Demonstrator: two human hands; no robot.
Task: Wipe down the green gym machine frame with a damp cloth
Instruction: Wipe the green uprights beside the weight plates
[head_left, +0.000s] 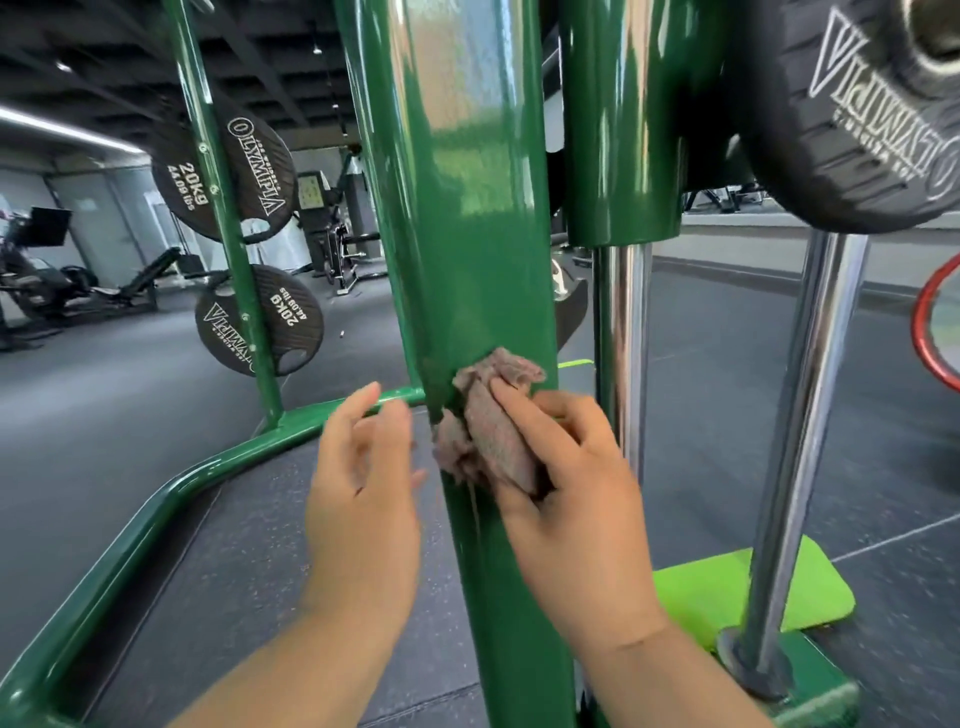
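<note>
A: The cloth is seen bunched against the front of the green post, low down, about level with where the base rail meets it.

B: And it is gripped by the right hand, with the fingers laid over it and the wad pressed to the paint. The left hand is held open just beside the post, fingers loose, nothing in it. Whether the post is touched by it cannot be told.

A: A soft, light thing, that cloth, it may be judged. Damp by the task, though no wetness can be made out.

B: Agreed. It can be squashed to any curve, so the rounded post should be followed easily. It is best taken as a thick wad in the palm. A frayed end is seen hanging free on the left.

A: The post is hard and glossy, with reflections all along it. Slippery under a wet rag, it is supposed, so firm pressure will be wanted.

B: Nothing fragile is seen there. The chrome rods stand just to the right, and the weight plates are racked well apart.
</note>
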